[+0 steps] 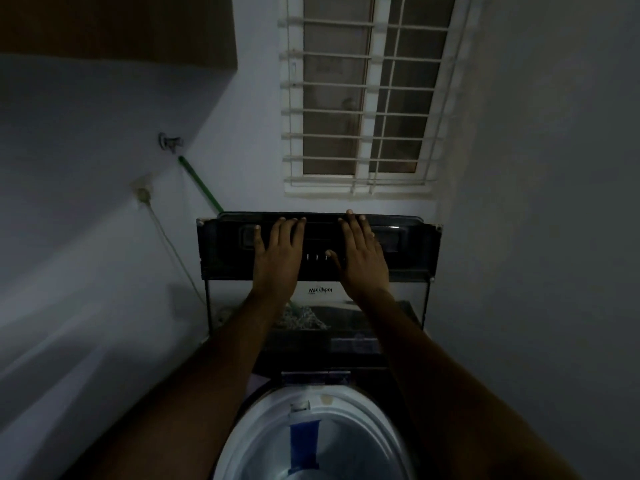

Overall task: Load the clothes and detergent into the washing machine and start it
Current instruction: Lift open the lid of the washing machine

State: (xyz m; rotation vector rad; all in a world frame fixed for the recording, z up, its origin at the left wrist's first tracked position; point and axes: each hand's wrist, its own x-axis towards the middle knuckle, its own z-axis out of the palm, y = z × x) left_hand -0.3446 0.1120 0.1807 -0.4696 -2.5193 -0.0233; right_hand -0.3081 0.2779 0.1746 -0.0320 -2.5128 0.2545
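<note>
Dim rm, window far: L hand & R hand are pressing flat, unclenched, on lid; best pushing evenly.

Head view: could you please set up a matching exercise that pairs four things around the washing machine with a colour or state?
Things:
1. hose
2. lid
3. strip in the drum
4. window bars

Colour or state:
a. blue
b. white
c. green
d. raised, with left hand and right hand flat on it

Pairs: 1-c, 2-d, 3-a, 4-b.
</note>
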